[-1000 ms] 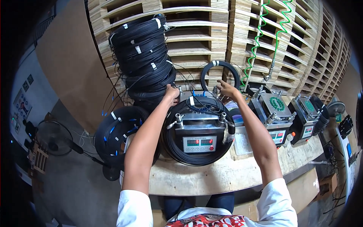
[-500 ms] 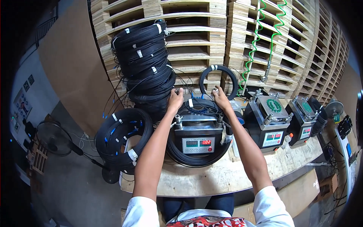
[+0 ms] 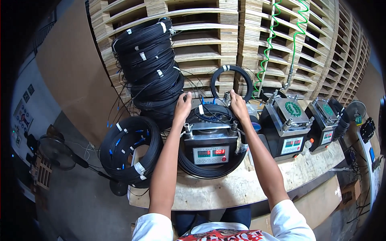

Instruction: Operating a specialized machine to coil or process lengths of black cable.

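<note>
Working at rear clamp posts (clamp adjustment, presumably) of polishing machine on desk. Left hand, right hand apart; grip indiscernible. Next move likely calls for even two-sided pressure.

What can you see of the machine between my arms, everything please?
The machine is boxy and dark, with a silvery, metal-looking top and knurled posts at its front corners. Its pale front panel has lit red digits and buttons. It stands upright on a wooden table. A black cable coil curves around its lower front; a smaller loop lies on top. Your left hand and right hand are at its rear corners, grip unclear.
</note>
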Demonstrator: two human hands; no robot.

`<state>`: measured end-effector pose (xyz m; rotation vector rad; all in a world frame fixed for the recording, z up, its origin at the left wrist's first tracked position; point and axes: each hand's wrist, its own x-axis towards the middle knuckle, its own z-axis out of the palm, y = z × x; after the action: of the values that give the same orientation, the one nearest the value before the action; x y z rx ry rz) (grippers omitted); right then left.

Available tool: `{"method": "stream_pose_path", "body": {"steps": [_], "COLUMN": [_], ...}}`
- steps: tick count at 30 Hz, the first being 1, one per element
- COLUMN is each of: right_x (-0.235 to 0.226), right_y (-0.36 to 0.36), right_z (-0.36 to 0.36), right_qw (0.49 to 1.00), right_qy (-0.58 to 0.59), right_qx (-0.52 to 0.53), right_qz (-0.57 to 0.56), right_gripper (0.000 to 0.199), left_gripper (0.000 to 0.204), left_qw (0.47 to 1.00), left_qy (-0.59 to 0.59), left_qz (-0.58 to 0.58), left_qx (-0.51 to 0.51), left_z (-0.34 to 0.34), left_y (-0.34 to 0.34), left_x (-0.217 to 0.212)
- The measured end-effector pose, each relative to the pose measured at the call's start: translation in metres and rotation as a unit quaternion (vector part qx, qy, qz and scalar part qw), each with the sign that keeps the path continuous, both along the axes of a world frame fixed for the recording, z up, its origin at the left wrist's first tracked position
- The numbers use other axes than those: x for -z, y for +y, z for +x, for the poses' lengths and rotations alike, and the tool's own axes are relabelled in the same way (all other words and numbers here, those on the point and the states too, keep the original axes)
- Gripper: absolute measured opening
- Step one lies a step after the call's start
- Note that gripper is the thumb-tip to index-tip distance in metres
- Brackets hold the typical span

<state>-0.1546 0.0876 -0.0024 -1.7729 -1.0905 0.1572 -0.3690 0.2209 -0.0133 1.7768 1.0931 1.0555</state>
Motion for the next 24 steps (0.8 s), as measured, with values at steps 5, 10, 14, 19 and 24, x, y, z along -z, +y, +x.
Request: {"method": "stream_pose_path", "body": {"steps": [5,10,14,19,24], "right_x": [0.015,0.026,0.012,0.014,0.016], "right_y": [0.01,0.013,0.007,0.006,0.007], "right_z": [0.017,0.026,0.01,0.015,0.016], "right_qw": [0.995,0.98,0.981,0.994,0.987], "right_qy": [0.043,0.123,0.151,0.05,0.112], "right_qx": [-0.07,-0.081,-0.018,-0.018,-0.061], "right_qz": [0.05,0.137,0.117,0.099,0.096], "right_gripper": [0.069,0.075,0.072,0.07,0.071], "left_gripper": [0.076,0.08,0.085,0.085,0.083], "left_qw": [0.999,0.992,0.985,0.985,0.99], "left_qy": [-0.025,-0.087,-0.109,-0.092,-0.089], "left_qz": [-0.007,-0.085,-0.13,-0.149,-0.106], "left_qx": [-0.043,-0.025,0.01,0.005,-0.016], "left_z": [-0.001,-0.001,-0.012,-0.013,-0.012], "left_y": [0.008,-0.006,-0.015,-0.013,-0.021], "left_x": [0.004,-0.009,-0.02,-0.019,-0.021]}}
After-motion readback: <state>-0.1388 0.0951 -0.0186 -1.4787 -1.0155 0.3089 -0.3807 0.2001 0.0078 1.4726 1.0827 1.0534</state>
